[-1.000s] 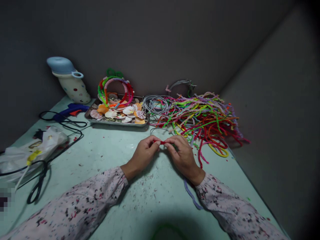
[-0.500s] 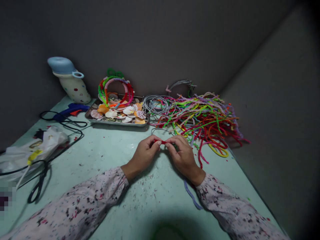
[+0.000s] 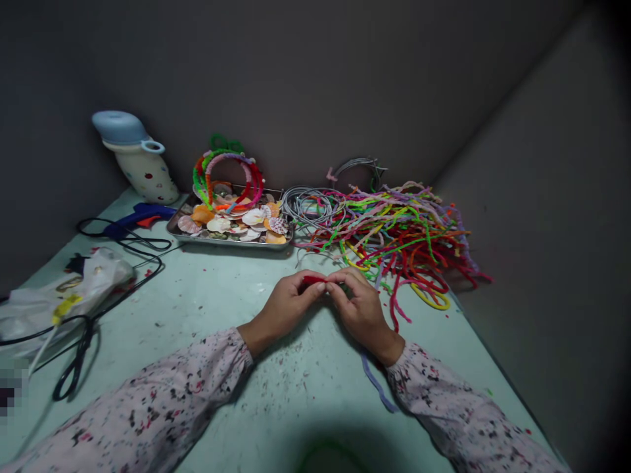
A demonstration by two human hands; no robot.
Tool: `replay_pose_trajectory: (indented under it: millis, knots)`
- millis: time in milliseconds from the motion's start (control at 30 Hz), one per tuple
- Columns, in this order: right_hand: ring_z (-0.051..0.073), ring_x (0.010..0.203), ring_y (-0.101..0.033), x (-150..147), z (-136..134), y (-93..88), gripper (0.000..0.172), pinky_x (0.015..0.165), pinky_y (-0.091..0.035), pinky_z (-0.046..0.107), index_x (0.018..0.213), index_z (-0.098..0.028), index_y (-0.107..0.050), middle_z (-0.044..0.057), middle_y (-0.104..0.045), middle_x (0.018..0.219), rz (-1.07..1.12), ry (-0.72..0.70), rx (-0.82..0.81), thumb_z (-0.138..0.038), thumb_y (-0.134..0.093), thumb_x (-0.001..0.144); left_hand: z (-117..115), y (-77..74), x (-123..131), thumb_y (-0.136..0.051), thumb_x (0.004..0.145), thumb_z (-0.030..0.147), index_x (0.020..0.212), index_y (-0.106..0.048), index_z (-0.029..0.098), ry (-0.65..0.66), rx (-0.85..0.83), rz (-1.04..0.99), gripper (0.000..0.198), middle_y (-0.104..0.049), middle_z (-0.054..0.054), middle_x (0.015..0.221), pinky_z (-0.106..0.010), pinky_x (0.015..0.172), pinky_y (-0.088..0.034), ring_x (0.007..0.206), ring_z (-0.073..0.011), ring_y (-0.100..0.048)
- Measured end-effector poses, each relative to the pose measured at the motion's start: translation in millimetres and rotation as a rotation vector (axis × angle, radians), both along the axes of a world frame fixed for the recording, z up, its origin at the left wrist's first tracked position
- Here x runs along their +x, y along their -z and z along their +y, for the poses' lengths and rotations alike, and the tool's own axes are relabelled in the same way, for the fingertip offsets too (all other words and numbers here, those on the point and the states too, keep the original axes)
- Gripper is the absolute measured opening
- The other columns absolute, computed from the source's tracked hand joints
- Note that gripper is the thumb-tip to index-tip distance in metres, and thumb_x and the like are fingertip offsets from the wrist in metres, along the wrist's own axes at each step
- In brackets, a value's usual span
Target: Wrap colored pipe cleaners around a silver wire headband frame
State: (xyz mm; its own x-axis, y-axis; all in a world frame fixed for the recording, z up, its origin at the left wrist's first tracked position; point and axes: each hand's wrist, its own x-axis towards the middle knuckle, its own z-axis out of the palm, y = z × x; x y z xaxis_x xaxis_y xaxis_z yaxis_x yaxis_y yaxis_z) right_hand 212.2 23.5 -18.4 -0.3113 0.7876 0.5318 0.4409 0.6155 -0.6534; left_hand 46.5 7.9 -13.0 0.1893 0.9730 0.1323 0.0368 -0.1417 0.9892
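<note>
The pale green desk [image 3: 197, 295] has lots of things on it. At the far left lies a white plastic bag [image 3: 64, 295] with a yellow strip [image 3: 66, 305] on it. Black scissors [image 3: 73, 371] lie just below the bag, and a black cord [image 3: 142, 263] loops across the desk to a blue glue gun [image 3: 140, 215]. Behind the gun stands a white jug [image 3: 145, 174] with colored dots and a blue lid [image 3: 118, 127].

Next comes a metal tray [image 3: 229, 242] full of sea shells [image 3: 229, 223]. Round rings [image 3: 227, 174] wrapped in bright fuzzy pipe cleaners stand at the back of the tray. To the right sits a coil of gray wire [image 3: 308, 207], and beside it is a big messy heap of pipe cleaners [image 3: 394, 236] in many colors.

In front of the tray and the heap, the person's two hands meet near the middle of the desk. The left hand [image 3: 288, 305] has a closed grip on a red pipe cleaner [image 3: 313, 280], pinching it in the fingers. The right hand [image 3: 362, 309] has a closed grip on the other side of it, and its fingers hide part of the red piece. Both sleeves [image 3: 172, 394] have dark speckles. A purple pipe cleaner [image 3: 377, 384] lies on the desk under the right wrist.
</note>
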Motion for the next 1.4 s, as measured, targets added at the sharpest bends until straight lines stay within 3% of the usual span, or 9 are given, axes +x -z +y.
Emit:
replay_pose_trajectory:
  millis: [233,500,767,1133,1400]
  knots:
    - [0.02,0.094,-0.058,0.6,-1.3,-0.4,0.016,0.084,-0.047,0.038,0.101,-0.023,-0.063,0.004,-0.063,0.095,0.03,-0.01,0.01,-0.017,-0.053,0.09,1.3,1.9,-0.9,-0.058,0.086,0.036,0.088,-0.067,0.012,-0.05,-0.081,-0.051,0.026,-0.06,-0.001,0.069,-0.024,0.061,-0.039,0.062,-0.0115,-0.049]
    - [0.021,0.093,-0.058,-0.8,-1.9,1.4,0.013,0.085,-0.046,0.038,0.098,-0.024,-0.059,0.003,-0.064,0.093,0.028,0.041,0.043,-0.017,-0.056,0.088,2.8,0.9,-1.0,-0.061,0.084,0.033,0.081,-0.067,0.013,-0.059,-0.066,-0.062,0.022,-0.064,-0.003,0.074,-0.026,0.068,-0.043,0.07,-0.0135,-0.054]
    - [0.021,0.091,-0.058,-1.3,-2.8,-1.2,0.01,0.084,-0.046,0.039,0.096,-0.024,-0.059,0.003,-0.064,0.091,0.019,0.03,0.077,-0.018,-0.055,0.089,5.1,3.6,-1.8,-0.063,0.082,0.035,0.078,-0.066,0.013,-0.061,-0.097,-0.075,0.022,-0.059,-0.001,0.067,-0.026,0.06,-0.04,0.063,-0.0124,-0.05]
    - [0.02,0.09,-0.058,1.0,-0.9,0.1,0.011,0.083,-0.045,0.037,0.096,-0.023,-0.059,0.003,-0.063,0.091,0.029,0.064,0.054,-0.016,-0.056,0.088,2.1,-3.7,-2.9,-0.057,0.086,0.036,0.074,-0.061,0.014,-0.024,-0.165,-0.127,0.025,-0.052,0.001,0.062,-0.024,0.052,-0.031,0.054,-0.0093,-0.039]
    - [0.019,0.093,-0.058,1.7,3.2,0.7,0.012,0.085,-0.045,0.036,0.098,-0.023,-0.06,0.003,-0.064,0.094,0.018,0.02,0.03,-0.015,-0.056,0.089,6.8,-7.4,-2.4,-0.06,0.08,0.035,0.064,-0.058,0.014,-0.031,-0.244,-0.147,0.026,-0.051,0.002,0.056,-0.024,0.05,-0.029,0.049,-0.0079,-0.037]
